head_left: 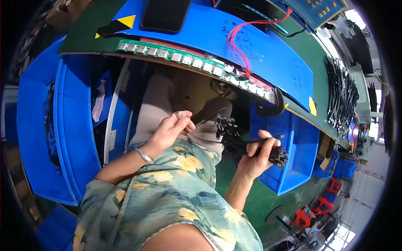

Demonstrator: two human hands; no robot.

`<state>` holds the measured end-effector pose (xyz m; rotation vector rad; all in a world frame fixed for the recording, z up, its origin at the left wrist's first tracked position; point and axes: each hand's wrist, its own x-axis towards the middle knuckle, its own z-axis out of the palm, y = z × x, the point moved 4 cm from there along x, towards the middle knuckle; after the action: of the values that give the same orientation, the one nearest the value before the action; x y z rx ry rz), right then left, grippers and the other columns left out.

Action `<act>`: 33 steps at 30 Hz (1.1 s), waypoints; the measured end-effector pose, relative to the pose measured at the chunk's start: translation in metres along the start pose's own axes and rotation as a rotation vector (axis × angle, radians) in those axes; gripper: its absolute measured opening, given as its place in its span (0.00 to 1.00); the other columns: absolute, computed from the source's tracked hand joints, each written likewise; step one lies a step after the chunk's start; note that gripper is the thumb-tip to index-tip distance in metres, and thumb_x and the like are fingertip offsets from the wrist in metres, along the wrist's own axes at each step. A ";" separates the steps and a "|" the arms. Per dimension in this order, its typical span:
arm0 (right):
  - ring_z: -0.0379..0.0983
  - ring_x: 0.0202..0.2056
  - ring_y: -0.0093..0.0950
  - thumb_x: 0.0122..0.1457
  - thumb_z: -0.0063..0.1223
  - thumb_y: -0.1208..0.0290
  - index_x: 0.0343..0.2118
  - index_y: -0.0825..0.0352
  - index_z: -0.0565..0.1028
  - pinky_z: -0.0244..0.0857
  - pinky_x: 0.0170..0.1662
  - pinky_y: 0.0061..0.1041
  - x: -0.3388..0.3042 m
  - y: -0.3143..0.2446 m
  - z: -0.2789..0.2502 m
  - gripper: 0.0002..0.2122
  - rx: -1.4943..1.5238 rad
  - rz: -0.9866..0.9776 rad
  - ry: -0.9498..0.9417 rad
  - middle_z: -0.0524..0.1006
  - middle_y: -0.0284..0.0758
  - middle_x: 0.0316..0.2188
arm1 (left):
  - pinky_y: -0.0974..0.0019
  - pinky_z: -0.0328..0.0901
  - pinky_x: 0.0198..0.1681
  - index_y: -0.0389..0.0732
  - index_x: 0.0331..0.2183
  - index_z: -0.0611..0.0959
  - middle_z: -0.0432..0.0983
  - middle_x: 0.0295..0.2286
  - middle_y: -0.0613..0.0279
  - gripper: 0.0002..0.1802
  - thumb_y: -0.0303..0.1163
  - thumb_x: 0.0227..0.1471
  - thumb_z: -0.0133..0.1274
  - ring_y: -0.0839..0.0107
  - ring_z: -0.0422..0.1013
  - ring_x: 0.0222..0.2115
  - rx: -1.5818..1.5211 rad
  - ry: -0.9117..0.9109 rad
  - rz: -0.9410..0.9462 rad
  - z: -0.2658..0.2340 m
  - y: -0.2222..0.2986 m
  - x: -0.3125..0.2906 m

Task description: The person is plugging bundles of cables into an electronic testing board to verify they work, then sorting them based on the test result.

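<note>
My right hand (258, 154) grips a bundle of black cables with connectors (234, 136) in front of my lap. The connector ends stick out on both sides of my fist. My left hand (169, 131) is up over my knee and pinches a single thin dark cable end (179, 115) between thumb and fingers. A silver bracelet (143, 155) sits on my left wrist. Above both hands, a long green circuit board (184, 58) with a row of white connectors lies along the bench edge.
Blue plastic bins stand at my left (63, 125) and right (297, 159). On the bench lie a blue mat (259, 54), a dark phone (165, 14), red wires (240, 42) and a heap of black cables (341, 96). Red parts (322, 205) rest on the floor.
</note>
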<state>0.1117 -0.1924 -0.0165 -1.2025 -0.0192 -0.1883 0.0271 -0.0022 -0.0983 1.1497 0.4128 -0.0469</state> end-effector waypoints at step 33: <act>0.52 0.09 0.15 0.51 0.42 0.76 0.18 0.66 0.64 0.43 0.12 0.12 0.013 0.020 0.063 0.07 -0.107 0.220 -0.300 0.67 0.33 0.13 | 0.85 0.41 0.10 0.34 0.27 0.75 0.72 0.18 0.57 0.13 0.34 0.50 0.42 0.90 0.47 0.07 -0.291 -0.211 0.025 0.041 0.088 0.046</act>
<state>0.1331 -0.1284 -0.0105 -1.3210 -0.1394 0.1873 0.1036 0.0065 -0.0228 0.8524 0.2089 -0.0831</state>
